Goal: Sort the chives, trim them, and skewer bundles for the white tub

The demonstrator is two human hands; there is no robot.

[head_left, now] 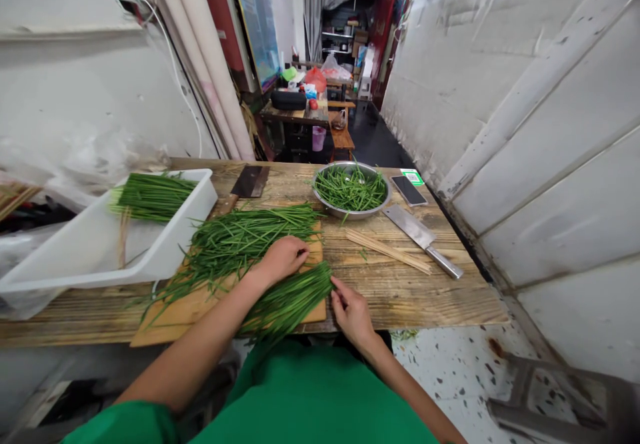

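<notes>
A right hand (354, 312), fingers parted, touches greens (295, 295) overhanging the board (315, 252)'s right edge, lower center; left hand (284, 257)'s grip unclear.

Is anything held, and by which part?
The right hand touches the near chive bundle at its right end, grip unclear; the left hand shows nothing held.

The table (400, 297) is bright. At 12 o'clock, the shelves (337, 43) look dim. At 4 o'clock, the stool (617, 397) looks stretched and blurry.
</notes>
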